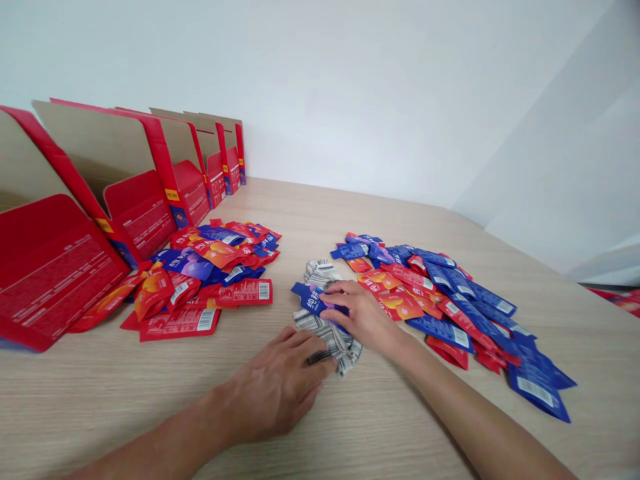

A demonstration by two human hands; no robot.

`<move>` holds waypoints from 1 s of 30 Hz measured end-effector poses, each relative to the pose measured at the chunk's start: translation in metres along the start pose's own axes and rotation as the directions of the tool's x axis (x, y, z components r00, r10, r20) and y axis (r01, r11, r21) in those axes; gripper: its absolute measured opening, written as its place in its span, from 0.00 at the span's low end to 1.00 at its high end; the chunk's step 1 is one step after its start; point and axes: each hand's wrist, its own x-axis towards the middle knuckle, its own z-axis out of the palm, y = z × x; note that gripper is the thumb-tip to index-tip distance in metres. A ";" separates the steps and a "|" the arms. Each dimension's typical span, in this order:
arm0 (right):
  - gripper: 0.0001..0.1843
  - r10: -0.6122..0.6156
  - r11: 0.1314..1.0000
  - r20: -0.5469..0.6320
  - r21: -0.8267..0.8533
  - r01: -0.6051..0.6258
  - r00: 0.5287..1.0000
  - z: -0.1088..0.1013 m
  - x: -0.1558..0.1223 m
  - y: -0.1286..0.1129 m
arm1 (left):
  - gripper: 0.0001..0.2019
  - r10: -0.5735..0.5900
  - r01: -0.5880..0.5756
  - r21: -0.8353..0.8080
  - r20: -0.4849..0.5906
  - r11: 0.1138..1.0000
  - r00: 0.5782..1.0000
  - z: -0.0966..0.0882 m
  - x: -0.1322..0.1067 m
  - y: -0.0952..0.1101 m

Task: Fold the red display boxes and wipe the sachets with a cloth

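A crumpled grey-and-white striped cloth (320, 322) lies on the table between two heaps of packets. On top of it is a blue packet (309, 299) with white characters and a purple picture. My right hand (364, 315) grips this packet at its right end, thumb and fingers closed over it. My left hand (286, 377) is at the cloth's near left edge, its fingers bent over the fabric and gripping it. The palms of both hands face down and are hidden.
Red and blue packets form one heap on the left (215, 260) and another on the right (430, 293). A row of open red cardboard boxes (145, 207) stands along the left. Behind the light wooden table (380, 420) rises a white wall (350, 93).
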 end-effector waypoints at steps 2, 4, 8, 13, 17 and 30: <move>0.10 -0.003 1.000 0.016 -0.015 0.003 1.000 0.000 0.002 0.001 | 0.16 -0.013 0.013 0.008 0.016 1.000 1.000 0.000 0.000 0.001; 0.10 0.010 0.999 0.033 -0.045 -0.009 0.999 0.000 0.006 0.003 | 0.16 -0.015 0.015 0.016 0.010 1.000 1.000 0.000 0.001 0.001; 0.11 0.074 0.988 0.053 -0.140 -0.066 0.996 0.001 0.010 0.003 | 0.17 0.001 0.000 0.030 -0.028 1.000 1.000 0.001 0.001 0.001; 0.16 0.070 0.977 0.028 -0.202 -0.063 0.997 -0.003 0.002 -0.008 | 0.17 0.000 0.001 0.033 -0.027 0.999 1.000 0.000 0.001 0.002; 0.14 0.095 0.947 0.141 -0.317 -0.046 0.985 -0.009 0.003 -0.019 | 0.17 -0.011 0.012 0.027 -0.019 1.000 1.000 -0.001 0.000 0.002; 0.12 0.325 0.942 -0.116 0.132 -0.310 0.939 -0.007 0.002 -0.011 | 0.17 -0.003 0.003 0.021 -0.019 1.000 1.000 0.000 0.000 0.000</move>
